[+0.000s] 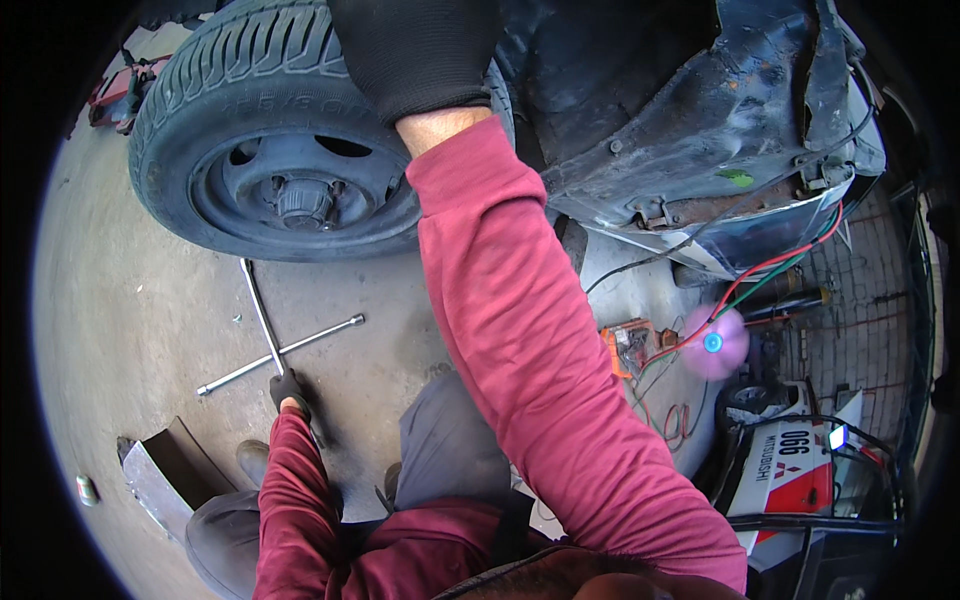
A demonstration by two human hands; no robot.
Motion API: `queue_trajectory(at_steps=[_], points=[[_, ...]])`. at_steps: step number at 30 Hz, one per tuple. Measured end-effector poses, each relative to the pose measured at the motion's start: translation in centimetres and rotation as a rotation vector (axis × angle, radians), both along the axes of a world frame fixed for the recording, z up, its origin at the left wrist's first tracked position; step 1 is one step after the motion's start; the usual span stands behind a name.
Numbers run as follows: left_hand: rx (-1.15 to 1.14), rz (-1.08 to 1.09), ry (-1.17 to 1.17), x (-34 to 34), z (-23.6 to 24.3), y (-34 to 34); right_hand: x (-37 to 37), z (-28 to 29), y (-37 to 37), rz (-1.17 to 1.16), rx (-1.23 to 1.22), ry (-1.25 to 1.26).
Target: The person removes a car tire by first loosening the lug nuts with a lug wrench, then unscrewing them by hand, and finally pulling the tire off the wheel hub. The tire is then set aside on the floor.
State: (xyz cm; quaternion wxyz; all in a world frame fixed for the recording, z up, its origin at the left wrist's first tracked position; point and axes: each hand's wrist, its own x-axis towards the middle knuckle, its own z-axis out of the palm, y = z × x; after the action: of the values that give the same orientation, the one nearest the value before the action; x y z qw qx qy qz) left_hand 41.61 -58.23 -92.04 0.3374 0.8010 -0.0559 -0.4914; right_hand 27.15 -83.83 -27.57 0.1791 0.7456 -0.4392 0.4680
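Observation:
My left hand [289, 388], in a dark glove, is closed round one arm of a chrome four-way lug wrench [262, 318]. The wrench's opposite arm reaches up to just below a car wheel, and its cross arm slants over the concrete. A steel rim [222, 190] with a hub in the middle carries the black tyre [165, 150]. Stretched far forward, my right hand [420, 55] is in a black knitted glove and passes in front of the tyre's right side. Its fingers are cut off by the top edge, so their grip is hidden.
Dark, dented bodywork [690, 120] stands right of the wheel. A bent metal panel [180, 465] and a can [87, 490] lie at lower left. Red and green cables [775, 268] run past a spinning pink fan [713, 342] to an orange-edged box [630, 350]. A white-and-red machine [790, 480] stands at right.

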Motion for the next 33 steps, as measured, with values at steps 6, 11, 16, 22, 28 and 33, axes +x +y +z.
queue_trajectory(at_steps=[6,11,16,22,28,33], points=[[-0.252,0.097,0.827,-0.6,9.2,-1.7,-0.2,0.1,-0.1,0.037,-0.075,-0.005],[-0.338,0.11,0.81,0.3,17.0,-3.5,0.0,-0.5,-1.0,-0.018,-0.035,-0.019],[-0.457,0.016,0.443,-0.6,24.1,-1.0,0.0,-1.1,-1.6,-0.025,-0.087,-0.058],[-0.437,0.123,0.213,-0.6,32.8,4.6,-0.1,-0.9,-1.6,-0.015,-0.001,-0.059],[-0.813,0.052,0.12,-1.1,40.1,9.5,-0.2,-0.9,-1.5,0.0,-0.009,-0.043],[-1.075,0.202,0.293,1.6,46.2,9.2,-0.3,-0.6,-1.0,0.037,0.034,-0.075]])
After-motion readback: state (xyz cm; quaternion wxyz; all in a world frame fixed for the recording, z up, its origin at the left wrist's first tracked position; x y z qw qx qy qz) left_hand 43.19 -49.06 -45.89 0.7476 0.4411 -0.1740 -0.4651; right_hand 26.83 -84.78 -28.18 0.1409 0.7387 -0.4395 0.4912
